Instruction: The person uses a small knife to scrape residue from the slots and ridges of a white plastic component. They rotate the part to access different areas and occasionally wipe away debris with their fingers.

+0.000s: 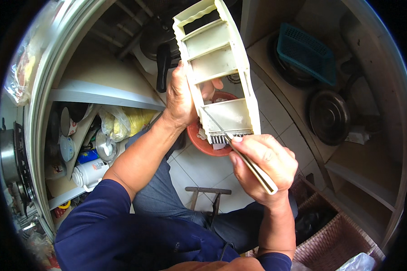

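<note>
My left hand (179, 98) grips the left side of a long cream plastic frame (213, 64), perhaps a vegetable slicer, its fingers passing behind and showing through an opening. The frame is tilted upright, with several cross panels and a dark row of teeth (219, 139) at its lower end. Between the thumb and fingers of my right hand (269, 161) is a slim tool with a pale handle (257, 171) and a thin dark shaft (214, 120). That shaft lies across the lowest panel, its tip near the panel's left edge; contact cannot be told.
Beneath the frame stands an orange-red plastic basin (201, 145) with pale scraps in it. A small stool (208, 190) is on the tiled floor. Shelves (108, 93) with kitchenware flank the left; a teal basket (305, 54), a round lid (329, 117) and a woven basket (339, 233) are right.
</note>
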The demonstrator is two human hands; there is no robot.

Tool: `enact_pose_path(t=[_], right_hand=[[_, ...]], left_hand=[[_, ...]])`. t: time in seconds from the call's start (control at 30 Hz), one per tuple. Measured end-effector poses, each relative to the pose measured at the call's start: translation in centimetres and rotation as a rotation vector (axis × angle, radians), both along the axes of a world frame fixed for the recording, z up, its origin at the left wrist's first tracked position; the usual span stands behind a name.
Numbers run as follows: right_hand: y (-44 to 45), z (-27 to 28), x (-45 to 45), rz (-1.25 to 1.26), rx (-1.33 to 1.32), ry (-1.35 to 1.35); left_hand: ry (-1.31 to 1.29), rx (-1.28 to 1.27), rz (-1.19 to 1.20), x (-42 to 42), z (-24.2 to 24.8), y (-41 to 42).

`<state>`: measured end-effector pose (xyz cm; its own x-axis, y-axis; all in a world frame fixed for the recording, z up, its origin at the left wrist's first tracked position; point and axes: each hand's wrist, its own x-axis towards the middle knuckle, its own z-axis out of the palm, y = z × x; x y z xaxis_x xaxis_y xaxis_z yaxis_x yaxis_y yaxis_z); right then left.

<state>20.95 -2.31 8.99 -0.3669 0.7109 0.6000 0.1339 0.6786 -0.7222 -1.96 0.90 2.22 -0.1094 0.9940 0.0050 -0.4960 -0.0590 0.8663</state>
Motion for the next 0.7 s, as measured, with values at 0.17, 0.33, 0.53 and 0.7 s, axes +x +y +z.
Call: enact_pose_path(t=[0.17, 0.33, 0.53, 0.7], right_hand=[[-0.5, -0.2, -1.1, -0.053, 0.037, 0.029], [-0.6, -0.3, -1.9, -0.095, 0.062, 0.041], [-0.3, -1.2, -2.6, -0.117, 0.106, 0.052], [-0.4, -1.4, -2.9, -0.125, 0.096, 0.060]], left_hand=[[0.123, -0.049, 0.090, 1.6, 1.3, 0.1], [0.101, -0.059, 0.140, 2.2, 1.8, -0.2], [0.135, -0.038, 0.079, 2.1, 1.5, -0.2], [0.129, -0.054, 0.097, 2.3, 1.1, -0.2]])
